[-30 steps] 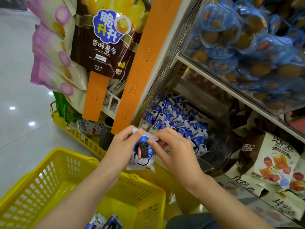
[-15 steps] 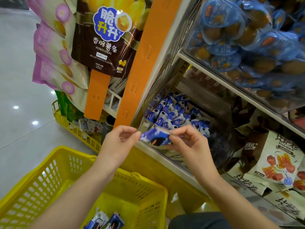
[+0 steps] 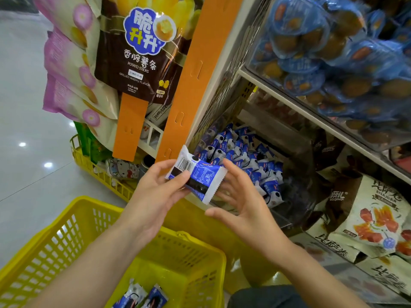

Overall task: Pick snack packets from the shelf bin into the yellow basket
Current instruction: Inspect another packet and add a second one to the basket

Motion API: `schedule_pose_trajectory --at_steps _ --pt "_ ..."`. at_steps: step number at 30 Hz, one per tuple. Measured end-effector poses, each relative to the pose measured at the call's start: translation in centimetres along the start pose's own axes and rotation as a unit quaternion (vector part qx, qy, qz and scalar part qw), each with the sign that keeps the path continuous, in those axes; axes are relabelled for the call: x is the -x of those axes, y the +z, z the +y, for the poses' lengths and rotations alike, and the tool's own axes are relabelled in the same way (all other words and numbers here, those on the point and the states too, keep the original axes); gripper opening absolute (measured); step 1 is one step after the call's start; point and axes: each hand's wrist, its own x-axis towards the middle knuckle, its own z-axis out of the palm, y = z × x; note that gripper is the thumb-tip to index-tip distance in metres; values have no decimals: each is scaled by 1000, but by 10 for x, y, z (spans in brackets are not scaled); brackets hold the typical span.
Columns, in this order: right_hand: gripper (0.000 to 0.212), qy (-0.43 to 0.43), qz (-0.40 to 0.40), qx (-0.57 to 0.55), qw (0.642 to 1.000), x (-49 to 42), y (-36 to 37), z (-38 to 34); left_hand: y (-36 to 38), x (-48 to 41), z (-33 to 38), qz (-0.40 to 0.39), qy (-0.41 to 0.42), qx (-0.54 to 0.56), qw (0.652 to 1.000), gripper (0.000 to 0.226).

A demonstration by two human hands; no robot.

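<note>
Left hand (image 3: 155, 192) pinches a blue-and-white snack packet (image 3: 195, 176), barcode side up, between the shelf bin (image 3: 297, 190) and the yellow basket (image 3: 66, 236). Right hand (image 3: 242, 210) is spread open beside its crimped end; contact is unclear. The basket holds two similar packets (image 3: 136, 294), cut off at the frame bottom, and the bin holds a pile (image 3: 233, 150) of them.

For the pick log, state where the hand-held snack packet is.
Centre of the head view: the snack packet is pinched in the left hand, above the yellow basket, before the shelf bin.

potato sticks bag (image 3: 135, 63), orange strip (image 3: 195, 74), blue pkts (image 3: 329, 54)
</note>
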Motion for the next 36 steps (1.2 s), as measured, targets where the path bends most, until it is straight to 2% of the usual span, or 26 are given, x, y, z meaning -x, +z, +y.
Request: schedule_pose_trajectory --at_steps 1,3,5,7,9,11,12,16,20,23,26,29,31,33,35,36 --pt "81 12 7 -17 1000 -1 3 -1 1 1 -1 8 18 -7 1000 47" --pt "68 36 63 -54 996 -4 5 -3 4 4 -5 21 37 -48 998 41" --pt "48 72 113 -103 986 -10 1 -7 6 5 -7 37 88 -177 980 40" --pt "39 113 124 -130 977 -15 -2 -9 5 8 -6 42 186 -328 925 49" --pt "36 139 119 -142 973 -19 -4 -10 5 11 -4 16 276 -455 847 56" --pt "32 155 110 -157 969 -21 -3 -10 4 13 -6 -29 308 -537 785 47" --pt "28 161 105 -161 968 -22 -3 -10 4 14 -7 -41 303 -550 777 40" --pt "17 143 66 -126 980 -20 -3 -11 4 15 -7 -52 258 -490 831 27" --pt "36 132 25 -68 989 -18 6 -10 6 15 -4 -57 242 -420 873 22" --pt "37 122 39 -80 989 -18 9 -7 5 13 -6 -49 253 -429 866 28" --pt "35 116 40 -82 989 -19 11 -7 4 12 -7 -39 266 -458 847 20" --pt "39 110 39 -72 991 -19 13 -4 3 11 -7 -21 263 -461 847 19" --pt "49 103 29 -48 993 -20 13 -5 5 10 -2 -4 213 -393 895 23" --pt "59 90 7 -33 995 -20 12 -7 8 8 6 -40 125 -270 954 27" --pt "63 85 -12 -14 996 -20 11 -9 9 10 11 -121 67 -209 968 23" --pt "65 82 -18 6 996 -20 11 -9 9 11 11 -142 60 -218 964 32"
